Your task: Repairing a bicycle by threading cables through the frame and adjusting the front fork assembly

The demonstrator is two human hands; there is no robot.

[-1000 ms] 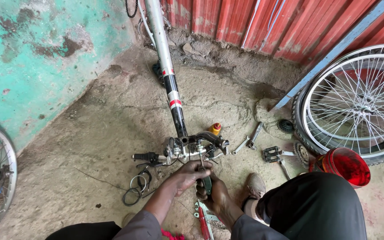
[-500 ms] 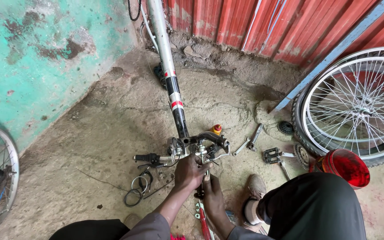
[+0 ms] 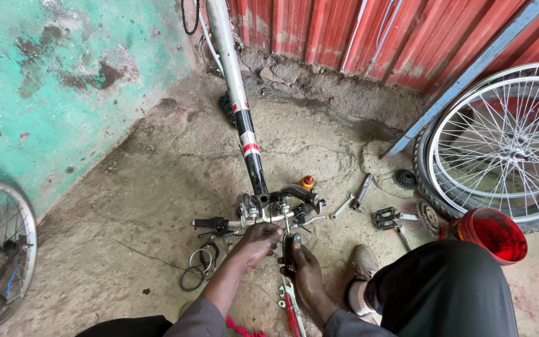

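The left hand (image 3: 258, 238) clamped the handlebar (image 3: 244, 221); the right hand (image 3: 299, 261) gripped a dark tool (image 3: 289, 247), best kept square.

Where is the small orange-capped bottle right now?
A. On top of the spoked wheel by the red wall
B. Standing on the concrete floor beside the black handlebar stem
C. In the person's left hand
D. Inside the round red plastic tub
B: the small orange-capped bottle stands on the concrete floor just right of the black handlebar stem, clear of both hands working lower down.
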